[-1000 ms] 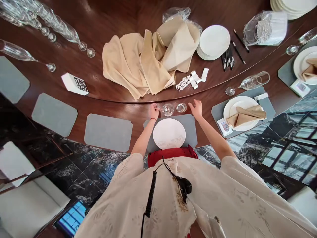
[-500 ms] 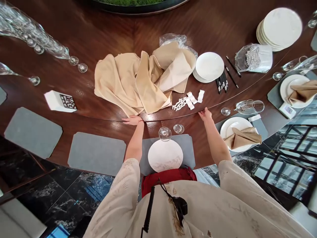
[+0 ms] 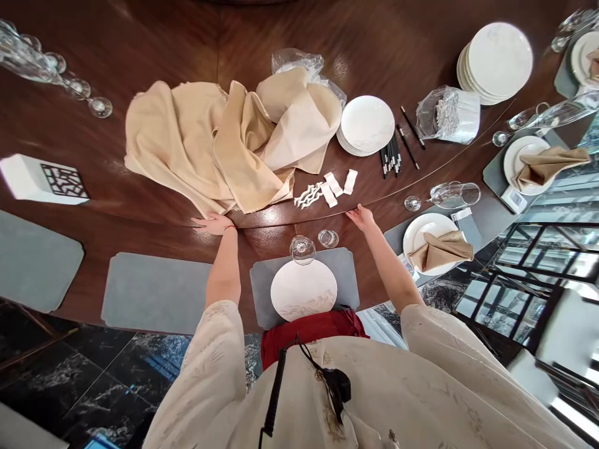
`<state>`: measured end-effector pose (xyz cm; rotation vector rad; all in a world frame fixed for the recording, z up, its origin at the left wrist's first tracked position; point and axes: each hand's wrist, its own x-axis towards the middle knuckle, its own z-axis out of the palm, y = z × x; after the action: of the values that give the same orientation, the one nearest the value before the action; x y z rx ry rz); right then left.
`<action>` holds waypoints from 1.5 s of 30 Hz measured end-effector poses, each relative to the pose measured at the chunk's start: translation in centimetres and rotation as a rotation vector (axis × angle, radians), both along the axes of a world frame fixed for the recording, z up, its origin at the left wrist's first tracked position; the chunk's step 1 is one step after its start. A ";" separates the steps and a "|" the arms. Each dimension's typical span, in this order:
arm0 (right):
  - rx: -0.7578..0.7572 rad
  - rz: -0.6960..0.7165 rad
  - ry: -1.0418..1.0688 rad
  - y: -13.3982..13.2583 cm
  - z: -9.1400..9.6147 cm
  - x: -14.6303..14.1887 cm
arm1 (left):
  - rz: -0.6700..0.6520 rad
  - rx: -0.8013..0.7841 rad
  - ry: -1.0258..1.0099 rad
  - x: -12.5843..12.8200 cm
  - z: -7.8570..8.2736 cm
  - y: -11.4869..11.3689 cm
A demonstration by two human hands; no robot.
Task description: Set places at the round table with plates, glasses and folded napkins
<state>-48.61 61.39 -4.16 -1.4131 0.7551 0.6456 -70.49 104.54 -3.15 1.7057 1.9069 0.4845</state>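
My left hand (image 3: 213,224) lies with fingers spread on the rim of the dark brown wooden turntable (image 3: 140,215), just below the heap of beige cloth napkins (image 3: 238,149). Holding nothing, my right hand (image 3: 360,217) has its fingers stretched out against the same rim, farther right. Between the hands on the turntable are white chopstick rests (image 3: 330,190). Beyond them stand a stack of small white plates (image 3: 367,123) and black chopsticks (image 3: 390,156). In front of me a white plate (image 3: 304,293) sits on a grey placemat (image 3: 349,274), with a stemmed glass (image 3: 302,249) and a small glass (image 3: 328,238) behind it.
At right is a set place with a folded napkin (image 3: 442,249) and a wine glass (image 3: 453,194). A taller plate stack (image 3: 498,62) and a plastic bag (image 3: 452,115) stand far right. Left are a white box (image 3: 28,181), stemware (image 3: 56,75) and grey placemats (image 3: 154,293).
The turntable has turned, its near side sliding left with napkins, plates, chopsticks and white box. Both my hands have moved left along with its rim. The view has also shifted slightly.
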 end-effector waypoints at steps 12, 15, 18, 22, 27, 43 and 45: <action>-0.441 0.248 -0.340 8.4 2.2 14.9 | 0.044 0.056 -0.122 -8.0 1.9 5.2; -0.339 0.138 -0.334 11.2 1.0 16.1 | -0.029 0.144 -0.139 -13.5 2.9 -0.3; -0.222 0.064 -0.348 12.1 0.7 14.4 | -0.004 0.080 0.000 -19.2 3.1 -8.2; -0.127 -0.048 -0.341 10.3 2.3 10.2 | -0.029 -0.107 0.138 -24.2 2.4 -17.2; 0.020 -0.099 -0.384 1.9 4.9 0.4 | -0.102 -0.111 -0.003 -25.3 2.1 -21.2; 0.118 0.321 0.164 -9.0 0.7 -32.8 | -0.615 -0.929 -0.285 -22.5 -1.3 -28.2; 0.121 0.318 0.183 -7.5 -0.1 -33.6 | -0.641 -0.950 -0.253 -22.9 -2.0 -28.7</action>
<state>-82.19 53.86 -4.23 -1.3860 0.6255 1.0625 -93.42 75.84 -5.19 1.3647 1.0158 -0.3915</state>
